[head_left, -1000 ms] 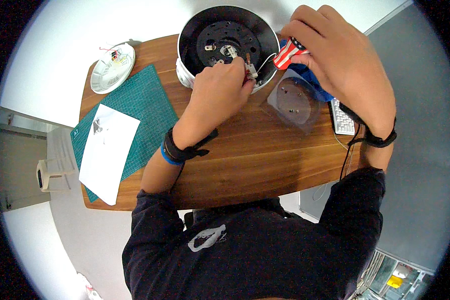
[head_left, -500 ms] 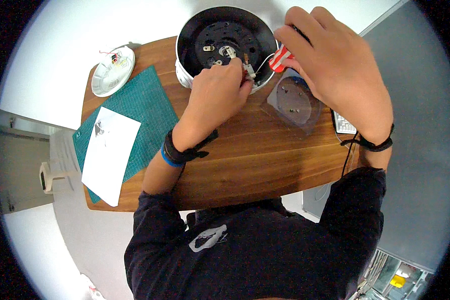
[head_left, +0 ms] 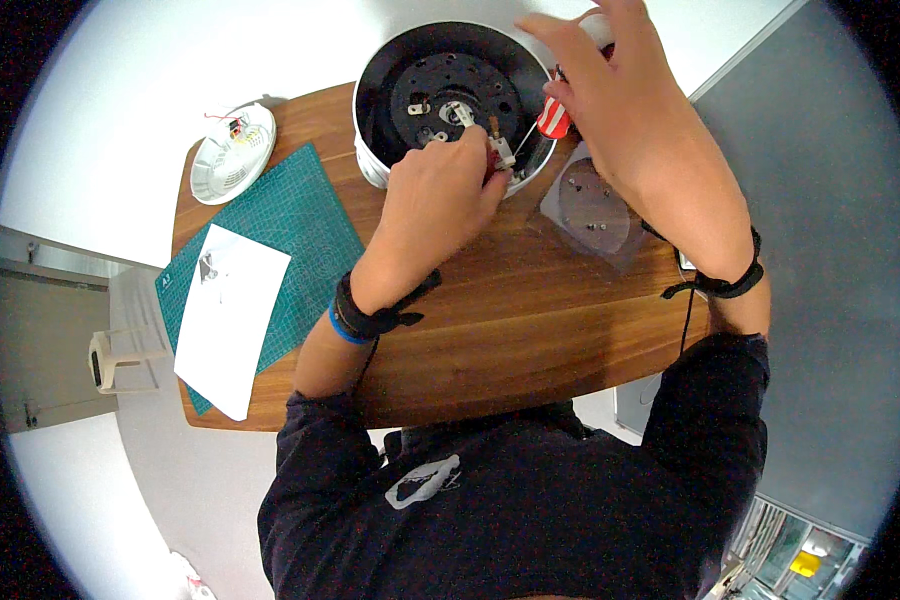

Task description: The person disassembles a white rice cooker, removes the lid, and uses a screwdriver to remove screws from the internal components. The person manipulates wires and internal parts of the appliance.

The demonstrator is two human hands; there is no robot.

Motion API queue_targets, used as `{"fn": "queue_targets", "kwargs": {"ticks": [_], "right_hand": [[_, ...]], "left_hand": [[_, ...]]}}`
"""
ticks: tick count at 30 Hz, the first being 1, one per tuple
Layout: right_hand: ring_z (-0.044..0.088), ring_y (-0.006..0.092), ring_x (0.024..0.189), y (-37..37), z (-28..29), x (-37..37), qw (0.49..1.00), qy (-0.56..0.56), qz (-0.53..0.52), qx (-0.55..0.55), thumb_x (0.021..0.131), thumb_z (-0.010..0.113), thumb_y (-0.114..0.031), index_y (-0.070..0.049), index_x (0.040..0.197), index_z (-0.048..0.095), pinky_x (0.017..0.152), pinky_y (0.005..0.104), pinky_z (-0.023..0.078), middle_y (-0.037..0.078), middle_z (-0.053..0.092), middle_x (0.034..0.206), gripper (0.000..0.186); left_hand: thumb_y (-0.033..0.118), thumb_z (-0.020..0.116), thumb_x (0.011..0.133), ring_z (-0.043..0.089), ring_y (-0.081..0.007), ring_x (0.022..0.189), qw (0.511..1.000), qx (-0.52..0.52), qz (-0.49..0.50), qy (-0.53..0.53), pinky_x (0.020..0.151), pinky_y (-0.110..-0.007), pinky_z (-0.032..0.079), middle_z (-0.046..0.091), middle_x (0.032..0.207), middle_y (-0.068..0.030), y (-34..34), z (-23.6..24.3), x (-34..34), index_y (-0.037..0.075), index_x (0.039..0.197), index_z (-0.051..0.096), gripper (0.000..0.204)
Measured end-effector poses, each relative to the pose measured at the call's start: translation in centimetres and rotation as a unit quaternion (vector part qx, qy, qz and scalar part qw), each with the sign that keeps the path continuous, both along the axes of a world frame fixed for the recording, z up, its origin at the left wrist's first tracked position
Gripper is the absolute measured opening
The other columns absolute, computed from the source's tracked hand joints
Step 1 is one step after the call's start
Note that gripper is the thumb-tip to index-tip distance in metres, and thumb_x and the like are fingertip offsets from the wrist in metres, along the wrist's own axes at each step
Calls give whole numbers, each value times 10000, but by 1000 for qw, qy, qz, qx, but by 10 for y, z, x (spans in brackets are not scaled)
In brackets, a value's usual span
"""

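Note:
My left hand (head_left: 438, 200) reaches over the near rim of a round white appliance housing (head_left: 370, 160) with a black inside. Its fingers are closed on a small white part (head_left: 501, 153) near the rim, mostly covered by them. My right hand (head_left: 625, 120) is above the right rim, thumb against the red-and-white handle of a screwdriver (head_left: 554, 117), other fingers raised and spread. The thin shaft slants down left toward the small part; I cannot make out whether its tip touches. Inside the housing, a round black plate (head_left: 450, 75) carries metal tabs.
Right of the housing lies a clear plastic bag or sheet (head_left: 592, 205) with several small screws. A green cutting mat (head_left: 310, 225) with a printed white paper (head_left: 232, 320) covers the left of the wooden table (head_left: 490, 330). Behind it sits a white slotted cover (head_left: 232, 165) with thin wires.
My right hand has shifted left, its fingers lifting and spreading around the top of the screwdriver handle. My left hand keeps its place at the small part. The whole view has shifted slightly.

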State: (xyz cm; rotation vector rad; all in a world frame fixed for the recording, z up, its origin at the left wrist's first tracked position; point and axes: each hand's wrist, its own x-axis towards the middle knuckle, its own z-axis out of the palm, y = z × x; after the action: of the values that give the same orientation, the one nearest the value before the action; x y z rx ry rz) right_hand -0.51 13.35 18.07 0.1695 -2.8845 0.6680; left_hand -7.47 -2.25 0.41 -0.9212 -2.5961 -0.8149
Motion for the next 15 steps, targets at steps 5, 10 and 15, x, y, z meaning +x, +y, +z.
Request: {"fn": "queue_targets", "kwargs": {"ticks": [5, 10, 15], "right_hand": [[604, 276, 923, 14, -24, 1, 960, 156, 114, 204, 1040, 677, -107, 42, 1434, 458, 799, 366, 572, 206, 485, 1192, 475], [573, 260, 908, 17, -26, -3, 953, 153, 104, 241, 1033, 705, -164, 35, 1372, 494, 761, 353, 552, 183, 496, 1111, 446], [558, 243, 926, 18, -34, -18, 927, 188, 82, 314, 1016, 738, -217, 45, 1251, 544, 748, 324, 538, 175, 511, 1070, 402]], "left_hand": [[269, 753, 949, 757, -411, 845, 1000, -16, 7, -16, 750, -524, 605, 782, 910, -182, -2, 1, 0, 39, 1025, 663, 258], [221, 769, 914, 739, -423, 729, 999, 26, -17, 37, 654, -525, 590, 722, 752, -215, -1, -5, -1, 17, 943, 643, 241], [230, 755, 923, 742, -420, 739, 999, 22, -2, 44, 653, -526, 590, 731, 778, -216, 1, -7, -1, 20, 949, 645, 239]]}}
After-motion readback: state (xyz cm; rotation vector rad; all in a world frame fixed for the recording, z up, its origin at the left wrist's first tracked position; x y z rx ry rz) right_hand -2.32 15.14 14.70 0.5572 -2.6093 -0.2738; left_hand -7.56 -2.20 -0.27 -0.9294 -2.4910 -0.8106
